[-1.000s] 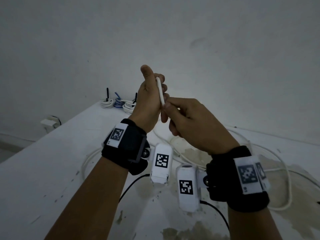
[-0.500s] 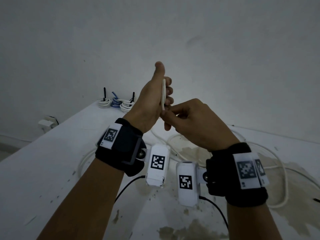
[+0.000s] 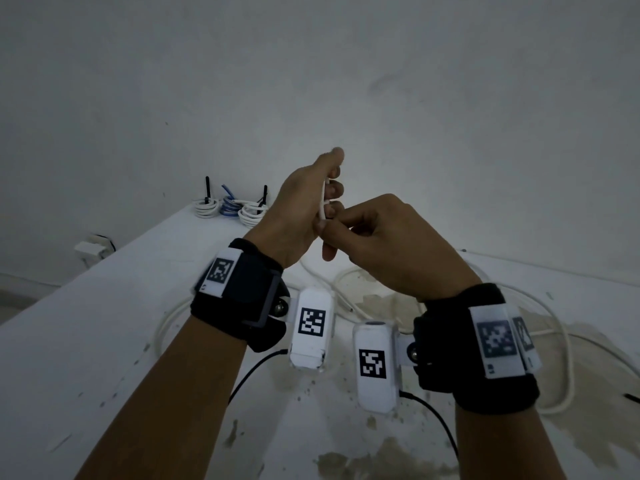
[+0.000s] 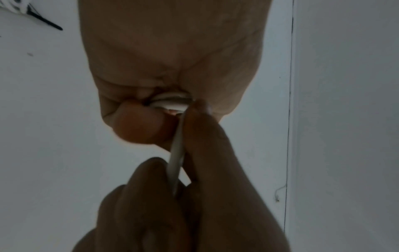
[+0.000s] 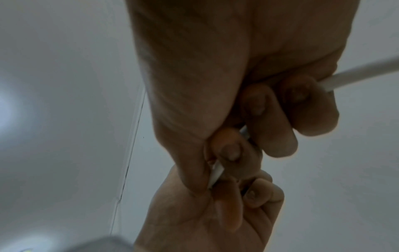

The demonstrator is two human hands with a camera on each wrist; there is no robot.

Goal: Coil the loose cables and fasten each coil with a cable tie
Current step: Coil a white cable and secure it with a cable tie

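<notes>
A white cable [image 3: 322,202] runs up the palm of my raised left hand [image 3: 299,209], whose fingers curl over it while the thumb points up. My right hand [image 3: 388,251] pinches the same cable just below the left palm. In the left wrist view, turns of the cable [image 4: 170,102] sit in the fold of the left hand [image 4: 172,51], and a strand drops to the right hand's fingers [image 4: 164,213]. In the right wrist view the cable [image 5: 356,73] passes out through the curled fingers of the right hand [image 5: 205,68]. The rest of the cable [image 3: 554,327] lies in loose loops on the table.
Three tied coils [image 3: 228,207], two white and one blue, stand at the table's far left corner by the wall. A white plug box [image 3: 90,249] sits beyond the left edge. The white table [image 3: 86,341] is stained. A black cable tie [image 3: 632,397] lies at the right edge.
My left hand has rolled so the thumb tips to the right, and its fingers fold closer over the cable. Less cable shows above the right hand, which still pinches below it.
</notes>
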